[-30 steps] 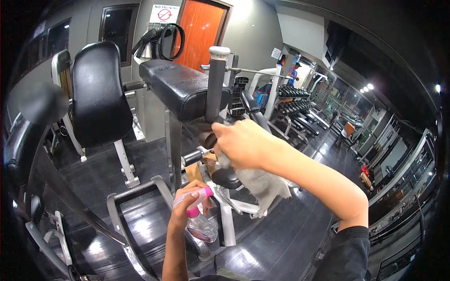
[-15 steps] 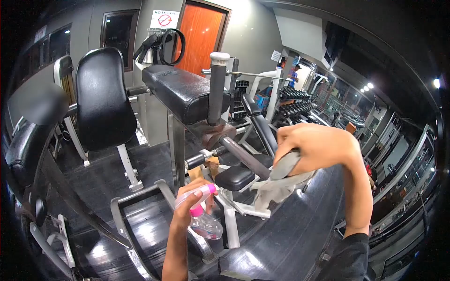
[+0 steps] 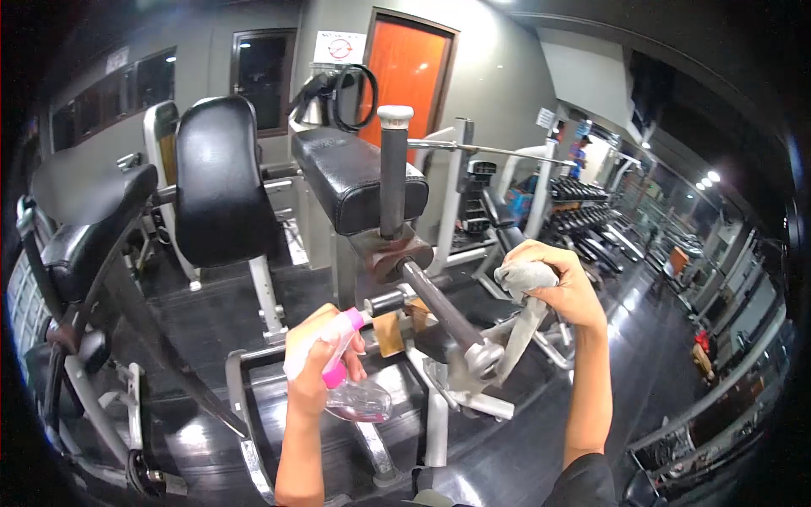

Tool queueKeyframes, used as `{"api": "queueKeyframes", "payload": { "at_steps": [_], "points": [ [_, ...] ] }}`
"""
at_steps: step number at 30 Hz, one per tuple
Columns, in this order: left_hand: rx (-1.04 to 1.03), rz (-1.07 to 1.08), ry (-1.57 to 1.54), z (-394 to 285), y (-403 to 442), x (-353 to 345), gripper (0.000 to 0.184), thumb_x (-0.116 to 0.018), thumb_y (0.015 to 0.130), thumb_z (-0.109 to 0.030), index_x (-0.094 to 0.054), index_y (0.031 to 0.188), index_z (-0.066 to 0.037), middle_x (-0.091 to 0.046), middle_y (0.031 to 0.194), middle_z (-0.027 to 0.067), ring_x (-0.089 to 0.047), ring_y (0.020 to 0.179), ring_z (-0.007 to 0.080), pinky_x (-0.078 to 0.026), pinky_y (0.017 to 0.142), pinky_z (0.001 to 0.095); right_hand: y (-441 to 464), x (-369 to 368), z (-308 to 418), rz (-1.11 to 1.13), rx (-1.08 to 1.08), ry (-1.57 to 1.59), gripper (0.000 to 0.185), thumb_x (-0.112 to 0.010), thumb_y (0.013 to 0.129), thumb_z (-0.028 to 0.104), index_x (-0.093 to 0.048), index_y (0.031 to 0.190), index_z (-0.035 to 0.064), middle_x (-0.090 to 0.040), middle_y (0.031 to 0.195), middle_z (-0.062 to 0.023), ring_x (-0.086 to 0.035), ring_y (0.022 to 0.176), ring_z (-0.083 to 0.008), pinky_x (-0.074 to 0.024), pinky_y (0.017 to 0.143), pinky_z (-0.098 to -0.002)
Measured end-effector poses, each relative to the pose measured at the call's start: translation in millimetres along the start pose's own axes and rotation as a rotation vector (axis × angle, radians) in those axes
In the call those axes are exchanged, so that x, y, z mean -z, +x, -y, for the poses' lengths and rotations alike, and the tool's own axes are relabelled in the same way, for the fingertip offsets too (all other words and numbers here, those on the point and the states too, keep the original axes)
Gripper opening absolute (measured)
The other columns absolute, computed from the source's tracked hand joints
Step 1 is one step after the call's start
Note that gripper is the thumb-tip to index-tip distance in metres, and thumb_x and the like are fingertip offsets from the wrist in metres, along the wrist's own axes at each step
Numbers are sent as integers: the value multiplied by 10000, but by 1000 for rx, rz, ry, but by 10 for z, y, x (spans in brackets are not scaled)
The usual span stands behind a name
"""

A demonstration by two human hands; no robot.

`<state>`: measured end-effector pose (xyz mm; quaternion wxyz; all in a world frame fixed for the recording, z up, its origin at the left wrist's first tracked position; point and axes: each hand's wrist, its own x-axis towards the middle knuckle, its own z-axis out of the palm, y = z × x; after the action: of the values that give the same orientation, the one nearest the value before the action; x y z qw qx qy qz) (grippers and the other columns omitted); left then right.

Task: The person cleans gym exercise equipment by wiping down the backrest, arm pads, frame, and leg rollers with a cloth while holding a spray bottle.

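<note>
My left hand is wrapped round the neck of a clear spray bottle with a pink and white trigger head; a little liquid lies inside. The bottle is tilted, its pink nozzle pointing up and right. My right hand grips a bunched grey cloth, and a long strip of it hangs down beside the bar's lower end. Between my hands runs the slanted dark bar of a gym machine. Above it stand an upright padded grip and a black padded cushion.
A black seat back stands at the left, near another padded machine. Metal frame tubes cross the floor below my left hand. Dumbbell racks line the back right, where a person in blue stands. An orange door is behind.
My right hand has turned upright and lifted the cloth, which now bunches above its fingers. My left hand has shifted slightly left with the spray bottle. The view has swung to the left.
</note>
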<state>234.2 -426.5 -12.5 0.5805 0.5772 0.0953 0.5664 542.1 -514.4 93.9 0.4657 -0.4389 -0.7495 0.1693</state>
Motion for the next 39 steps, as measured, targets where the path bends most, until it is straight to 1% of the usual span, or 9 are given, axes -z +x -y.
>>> {"api": "queueKeyframes", "payload": {
  "at_steps": [2,3,7,16,22,26,29,36,39],
  "points": [
    [-87,0,74,21,88,1,499,-507,917,-432,-554,830,58,-550,682,117,-549,436,159,-521,440,292,44,-11,-214,-75,20,23,323,-777,705,103,-694,998,-5,-660,1026,-101,-602,971,-197,-451,877,-312],
    [-107,34,41,4,143,2,442,-532,941,-360,-592,858,70,-579,776,113,-577,490,143,-529,491,278,64,-34,-321,-126,47,49,338,-690,708,-12,-677,1045,-8,-652,1027,-67,-599,976,-150,-440,898,-284],
    [-132,-76,167,-50,399,-188,347,-501,966,-250,-599,863,67,-617,747,114,-574,482,142,-494,476,256,222,-36,-528,-221,37,115,373,-661,725,-104,-657,1081,12,-667,1034,-51,-624,974,-118,-482,876,-264],
    [-231,-358,581,-13,805,-487,392,-485,961,-296,-617,794,33,-599,677,102,-546,427,149,-475,426,280,597,-42,-990,-39,223,381,386,-708,650,-93,-668,1022,0,-670,1020,-63,-629,958,-140,-477,866,-276],
    [-286,-457,687,14,845,-487,357,-485,958,-270,-633,831,29,-610,686,99,-544,428,146,-480,430,284,1113,-295,-855,-147,555,102,411,-634,620,-72,-699,1009,43,-699,1008,-98,-669,949,-249,-506,855,-322],
    [-240,-457,678,2,847,-473,366,-495,959,-274,-658,948,54,-611,694,98,-546,432,146,-476,427,284,1490,-406,-783,-173,651,83,437,-630,612,-73,-709,1021,60,-692,994,-90,-659,941,-253,-512,827,-325],
    [-224,-462,607,-37,847,-533,312,-523,961,-233,-674,882,28,-609,675,51,-546,444,112,-424,423,250,1628,-460,-699,-230,689,61,457,-648,615,-71,-714,1041,83,-688,978,-81,-661,929,-241,-512,821,-314],
    [-184,-361,496,11,866,-317,322,-524,969,-260,-633,843,16,-632,711,73,-563,462,116,-468,452,254,1720,-643,-678,-357,763,-346,466,-745,614,32,-714,1036,227,-601,960,-17,-668,857,-222,-551,696,-369],
    [-184,-323,426,7,886,-174,358,-496,954,-290,-615,825,22,-620,721,100,-562,452,145,-493,459,283,1522,-621,-701,-143,841,-595,540,-716,578,17,-708,1056,267,-581,912,2,-647,726,-194,-523,537,-312]
  ]
}}
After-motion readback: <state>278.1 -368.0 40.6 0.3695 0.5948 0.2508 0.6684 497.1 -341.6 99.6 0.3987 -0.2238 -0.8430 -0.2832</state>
